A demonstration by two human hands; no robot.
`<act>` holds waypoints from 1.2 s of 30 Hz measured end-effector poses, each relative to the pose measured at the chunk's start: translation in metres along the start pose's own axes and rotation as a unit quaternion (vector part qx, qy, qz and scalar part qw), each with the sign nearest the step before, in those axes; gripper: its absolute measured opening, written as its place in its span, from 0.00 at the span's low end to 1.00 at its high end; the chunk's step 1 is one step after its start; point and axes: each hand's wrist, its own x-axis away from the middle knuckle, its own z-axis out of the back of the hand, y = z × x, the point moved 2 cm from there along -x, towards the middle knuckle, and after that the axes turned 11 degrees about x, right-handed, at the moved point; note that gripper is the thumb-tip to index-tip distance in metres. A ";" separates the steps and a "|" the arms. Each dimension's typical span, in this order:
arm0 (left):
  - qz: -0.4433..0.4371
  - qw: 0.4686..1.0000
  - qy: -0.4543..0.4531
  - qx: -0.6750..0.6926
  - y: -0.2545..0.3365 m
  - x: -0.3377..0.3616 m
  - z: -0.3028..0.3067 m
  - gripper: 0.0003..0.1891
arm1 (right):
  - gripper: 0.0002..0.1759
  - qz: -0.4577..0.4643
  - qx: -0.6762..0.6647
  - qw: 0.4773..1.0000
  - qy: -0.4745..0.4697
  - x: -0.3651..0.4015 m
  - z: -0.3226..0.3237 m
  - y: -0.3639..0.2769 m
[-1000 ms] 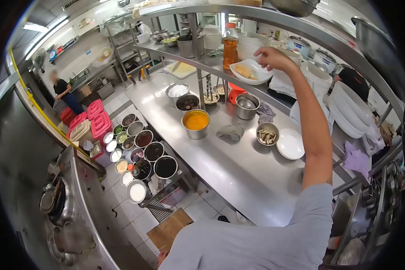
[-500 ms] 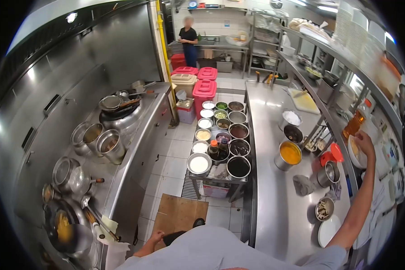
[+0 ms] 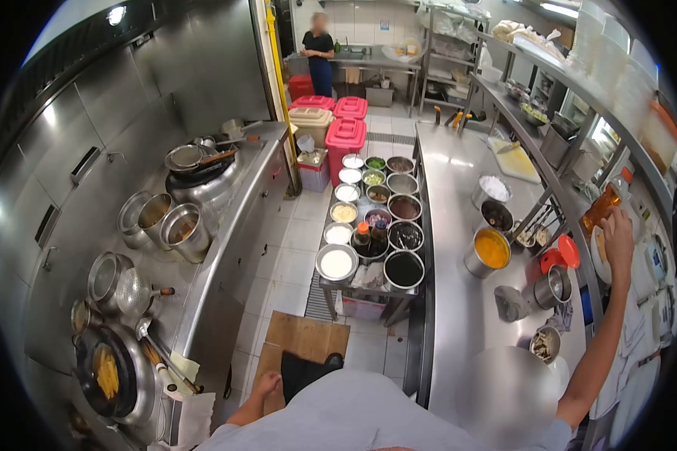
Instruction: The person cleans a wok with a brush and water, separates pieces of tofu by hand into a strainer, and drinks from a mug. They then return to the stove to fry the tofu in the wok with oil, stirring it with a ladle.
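Note:
My right hand (image 3: 618, 234) is raised at the right, over the rack behind the steel counter. Its fingers are curled together and overlap the lower part of a bottle of amber liquid (image 3: 603, 206) with an orange-red cap; I cannot tell what they hold. Just below the fingers, a white bowl (image 3: 599, 259) with something yellowish inside is partly hidden. My left hand (image 3: 266, 385) hangs low beside my body, fingers curled in and nothing visible in them. To its left, a wok (image 3: 83, 376) on the stove contains yellow strips of food (image 3: 107, 373).
A stand with several ingredient bowls (image 3: 337, 263) is ahead. On the right counter (image 3: 451, 301) are a pot of orange liquid (image 3: 492, 249), a bowl of sliced pieces (image 3: 544, 344) and a cutting board (image 3: 513, 159). A person (image 3: 319, 52) stands at the back. A blurred patch covers the lower right.
My right hand has lifted slightly from the white bowl and now overlaps the bottle. The view has shifted a little. A blurred patch has left the wok and another covers the plate.

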 end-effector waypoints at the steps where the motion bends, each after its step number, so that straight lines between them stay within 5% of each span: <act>1: 0.009 1.000 0.011 0.011 0.021 0.006 -0.004 0.14 | 0.14 0.038 -0.071 0.997 0.014 0.014 0.011 -0.010; 2: -0.008 1.000 0.008 0.016 0.025 -0.001 -0.002 0.15 | 0.15 0.074 -0.139 0.987 0.023 0.029 0.021 -0.020; 4: -0.027 0.998 -0.002 -0.050 0.002 -0.034 0.005 0.20 | 0.17 0.080 -0.224 0.965 -0.110 0.061 0.038 -0.053; 5: -0.023 0.999 0.032 0.005 0.006 -0.027 0.000 0.21 | 0.18 0.127 -0.235 0.947 -0.177 0.074 0.052 -0.075; 6: 0.013 0.996 -0.060 0.057 0.000 -0.031 0.009 0.19 | 0.19 0.169 -0.248 0.920 -0.251 0.086 0.061 -0.094; 9: 0.012 0.997 -0.025 0.068 0.014 -0.007 0.000 0.16 | 0.23 0.261 -0.232 0.860 -0.371 0.128 0.044 -0.119; 15: 0.016 0.999 0.026 0.007 -0.051 0.021 -0.007 0.17 | 0.23 0.249 -0.246 0.820 -0.452 0.206 0.009 -0.162; 20: 0.191 0.982 -0.003 -0.016 -0.075 0.034 0.004 0.17 | 0.22 0.123 -0.255 0.798 -0.532 0.298 -0.019 -0.183; 22: 0.083 0.996 -0.020 0.026 -0.117 0.009 0.027 0.18 | 0.21 0.107 -0.255 0.769 -0.576 0.340 -0.023 -0.208; 24: 0.076 0.996 -0.012 0.044 -0.116 -0.005 0.050 0.18 | 0.23 0.085 -0.287 0.740 -0.603 0.402 -0.048 -0.235; 26: 0.064 0.996 -0.009 0.059 -0.091 -0.025 0.066 0.19 | 0.32 -0.017 -0.264 0.632 -0.728 0.464 -0.076 -0.262; 28: 0.181 0.974 -0.014 0.133 -0.044 -0.016 0.084 0.16 | 0.29 -0.153 -0.166 0.551 -0.804 0.506 -0.085 -0.286; 32: 0.178 0.981 0.014 0.076 -0.040 -0.042 0.123 0.12 | 0.25 -0.362 -0.097 0.523 -0.766 0.592 -0.140 -0.261; 33: 0.156 0.978 -0.059 0.127 -0.063 -0.052 0.137 0.11 | 0.23 -0.420 -0.102 0.494 -0.754 0.614 -0.162 -0.245; 34: 0.119 0.969 -0.127 0.177 -0.064 -0.068 0.155 0.09 | 0.23 -0.257 -0.079 0.556 -0.787 0.644 -0.191 -0.227; 35: 0.098 0.984 -0.101 0.110 -0.048 -0.068 0.158 0.07 | 0.23 -0.241 -0.116 0.572 -0.775 0.687 -0.218 -0.206; 36: 0.078 0.994 -0.037 0.073 -0.070 -0.094 0.172 0.12 | 0.34 -0.297 -0.175 0.667 -0.661 0.708 -0.229 -0.191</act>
